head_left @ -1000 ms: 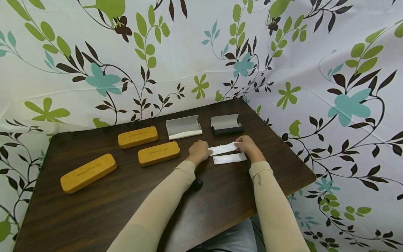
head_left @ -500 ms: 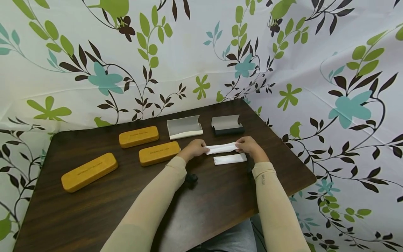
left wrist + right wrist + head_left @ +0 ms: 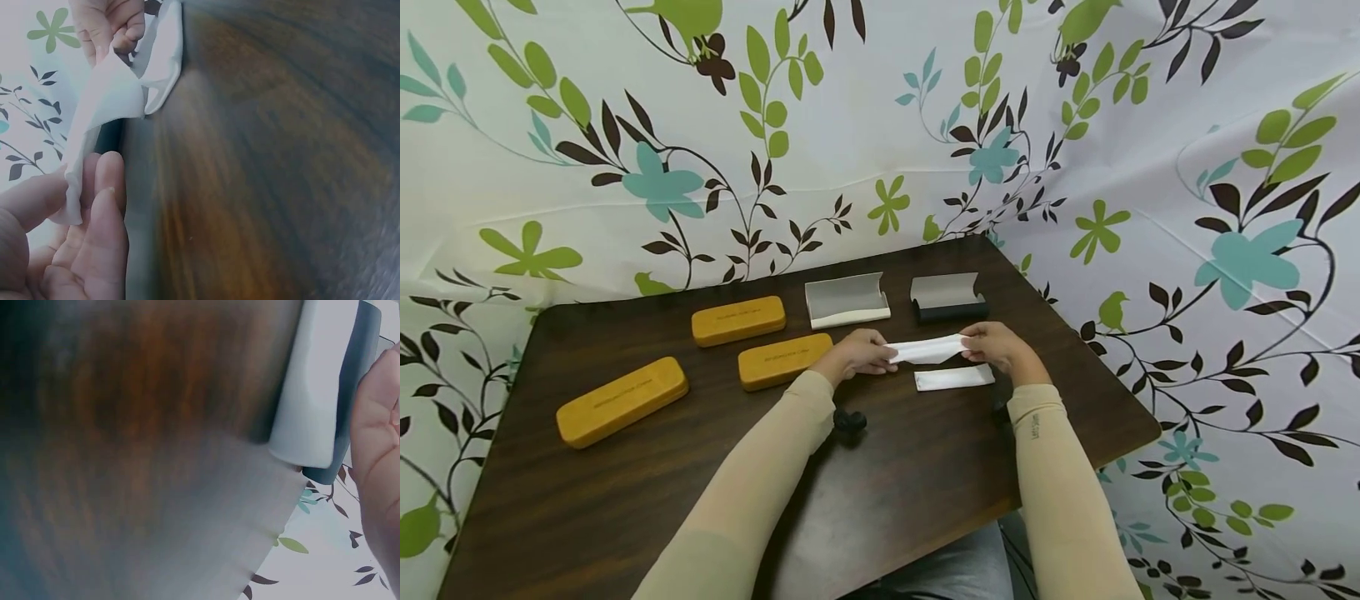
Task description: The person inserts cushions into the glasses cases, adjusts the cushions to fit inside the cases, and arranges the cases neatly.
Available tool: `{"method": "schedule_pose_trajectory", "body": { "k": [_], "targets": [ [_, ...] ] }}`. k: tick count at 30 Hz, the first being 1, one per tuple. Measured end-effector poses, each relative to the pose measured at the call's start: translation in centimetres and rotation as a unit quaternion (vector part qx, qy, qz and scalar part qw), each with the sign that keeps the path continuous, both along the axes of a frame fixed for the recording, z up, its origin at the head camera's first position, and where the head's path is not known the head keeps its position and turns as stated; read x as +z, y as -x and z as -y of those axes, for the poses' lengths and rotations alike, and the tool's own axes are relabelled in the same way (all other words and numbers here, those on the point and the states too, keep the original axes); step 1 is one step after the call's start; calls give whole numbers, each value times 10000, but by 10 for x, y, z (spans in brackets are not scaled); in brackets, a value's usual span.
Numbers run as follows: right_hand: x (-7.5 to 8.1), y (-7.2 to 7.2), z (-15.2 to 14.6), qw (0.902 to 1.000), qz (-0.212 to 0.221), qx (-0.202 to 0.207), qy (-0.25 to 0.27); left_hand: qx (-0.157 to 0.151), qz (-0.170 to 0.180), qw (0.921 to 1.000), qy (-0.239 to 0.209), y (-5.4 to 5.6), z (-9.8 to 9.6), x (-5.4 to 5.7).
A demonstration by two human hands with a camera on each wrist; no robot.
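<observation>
A folded strip of white cloth [image 3: 927, 349] stretches between both hands above the table, its lower edge sagging toward the right. My left hand [image 3: 859, 353] pinches its left end; in the left wrist view, the thumb and fingers [image 3: 110, 172] close on the cloth's edge. My right hand [image 3: 996, 346] pinches the other end. Just below lies a second folded white cloth [image 3: 954, 378], flat on the table. In the right wrist view, that folded cloth [image 3: 315, 387] lies beside my right hand [image 3: 378, 444], whose fingertips are out of frame.
Behind the hands stand an open white glasses case [image 3: 847, 302] and an open dark glasses case [image 3: 949, 298]. Three yellow cases, one of them a yellow case [image 3: 622, 402] at far left, lie shut on the brown table [image 3: 647, 492]. A patterned curtain [image 3: 820, 100] hangs behind.
My left hand has shifted left and turned, drawing the cloth strip into a narrower band. The strip has moved slightly away from the second cloth. The cases stay put.
</observation>
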State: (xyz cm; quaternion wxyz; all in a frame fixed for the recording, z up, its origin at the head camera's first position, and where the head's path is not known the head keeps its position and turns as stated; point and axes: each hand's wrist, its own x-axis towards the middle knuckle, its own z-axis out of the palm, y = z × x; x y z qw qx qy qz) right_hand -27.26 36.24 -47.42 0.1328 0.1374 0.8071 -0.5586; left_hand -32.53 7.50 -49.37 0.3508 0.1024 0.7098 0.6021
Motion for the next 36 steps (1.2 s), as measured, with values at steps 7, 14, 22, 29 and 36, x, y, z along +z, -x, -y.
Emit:
{"method": "schedule_pose_trajectory", "body": {
  "k": [7,14,22,29,36],
  "targets": [
    [5,0,-2,9997,-53,164,154,57,229,9997,-3,2,5,5],
    [8,6,1,9995,38,263,179,230,403,9989,-104,4,9,12],
    [11,10,9,9987,62,330,383,518,681,9954,-424,6,19,18],
    [14,17,24,9972,97,626,390,808,732,9921,-617,6,36,22],
    [18,20,38,9962,139,806,314,1018,761,9891,-741,6,48,22]
  ]
}}
